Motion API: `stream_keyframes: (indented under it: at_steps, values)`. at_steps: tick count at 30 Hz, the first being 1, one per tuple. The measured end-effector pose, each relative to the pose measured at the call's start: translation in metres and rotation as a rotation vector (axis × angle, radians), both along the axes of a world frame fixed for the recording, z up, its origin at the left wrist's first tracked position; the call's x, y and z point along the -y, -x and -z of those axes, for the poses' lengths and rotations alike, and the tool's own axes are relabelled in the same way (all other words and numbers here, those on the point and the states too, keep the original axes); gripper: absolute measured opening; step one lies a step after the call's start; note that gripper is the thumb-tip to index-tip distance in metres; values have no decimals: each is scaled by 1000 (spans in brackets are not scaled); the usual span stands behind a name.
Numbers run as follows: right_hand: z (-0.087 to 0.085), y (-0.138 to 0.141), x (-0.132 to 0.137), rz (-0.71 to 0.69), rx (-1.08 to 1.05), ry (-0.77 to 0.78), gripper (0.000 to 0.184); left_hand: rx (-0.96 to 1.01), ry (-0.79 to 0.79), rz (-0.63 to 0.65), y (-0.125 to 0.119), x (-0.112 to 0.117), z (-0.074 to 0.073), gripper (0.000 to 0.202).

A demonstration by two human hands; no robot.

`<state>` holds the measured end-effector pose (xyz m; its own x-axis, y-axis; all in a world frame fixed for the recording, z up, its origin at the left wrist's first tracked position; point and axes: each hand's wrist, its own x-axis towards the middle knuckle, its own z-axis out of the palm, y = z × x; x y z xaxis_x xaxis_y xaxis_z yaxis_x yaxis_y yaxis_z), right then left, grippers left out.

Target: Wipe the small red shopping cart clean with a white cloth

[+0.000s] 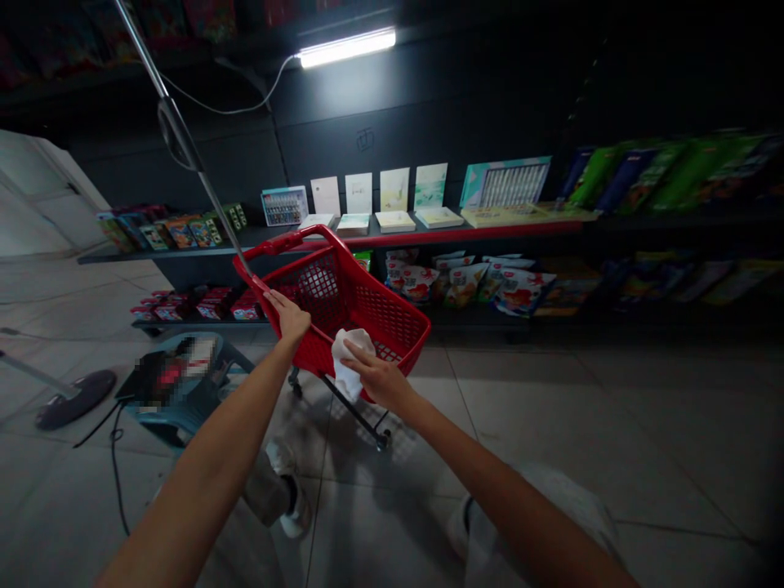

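Grey tile (pixel 539 425) underfoot, with a white shoe (pixel 297 518) planted below the left forearm. Just ahead, grips a white cloth (pixel 349 380) in the right hand (pixel 378 377), with the fingers pressed onto the bunched top and the rest draped over the near rim of a red shopping cart (pixel 312 351). Lays the left hand (pixel 289 317) on the same rim, closer to the handle (pixel 285 243), with fingers stretched forward; in such dim light, cannot tell whether clasped tight or merely resting.

Just left of the cart, crowding that side, a blue stool (pixel 177 420) topped with blurred-out items (pixel 177 367), with a black cable (pixel 115 457) trailing onto the floor beside it. Farther left, a round stand base (pixel 79 398). Slanting down from the upper left to the cart's handle end, across the view of the goods, a metal pole (pixel 142 49).

Beyond, partly blocked by basket and handle, a long dark shelf (pixel 508 232). On its lower level, red boxes (pixel 214 302) at left and snack bags (pixel 465 282) at right. On the upper level, small boxes (pixel 184 233), four upright pale books (pixel 394 189) behind low stacks, a wide teal box (pixel 508 184), then green packets (pixel 667 175). Higher, against the dark backing, a lit tube lamp (pixel 349 47).
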<state>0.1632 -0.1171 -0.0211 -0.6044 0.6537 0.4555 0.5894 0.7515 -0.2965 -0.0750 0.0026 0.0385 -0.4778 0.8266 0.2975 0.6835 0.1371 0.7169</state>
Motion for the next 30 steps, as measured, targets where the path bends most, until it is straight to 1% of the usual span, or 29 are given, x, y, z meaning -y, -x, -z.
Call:
stream_keyframes:
  at_steps: [1,3,5,8,11,16,19,23,27,30]
  values:
    - [2,3,2,-13,-10,-20,65,10,36,-3,-2,0,1,113]
    - [5,10,4,-20,-41,-45,66,75,125,-50,-12,1,5,113]
    - [8,16,4,-8,-72,-33,67,188,189,-158,-27,4,14,108]
    - [9,22,3,47,-131,33,58,171,91,-197,-49,9,27,94]
    - [7,24,0,106,-203,78,48,168,17,-226,-58,13,31,86]
    - [2,25,-2,114,-239,145,41,166,-4,-148,-52,12,30,80]
    - [2,22,2,83,-238,142,43,160,-5,-161,-45,12,30,85]
    - [4,13,11,15,-192,105,46,111,53,-173,-37,12,30,94]
    - [6,1,14,-65,-171,54,51,110,114,-192,-34,14,27,96]
    - [7,-7,13,-116,-173,44,54,128,141,-196,-35,16,25,96]
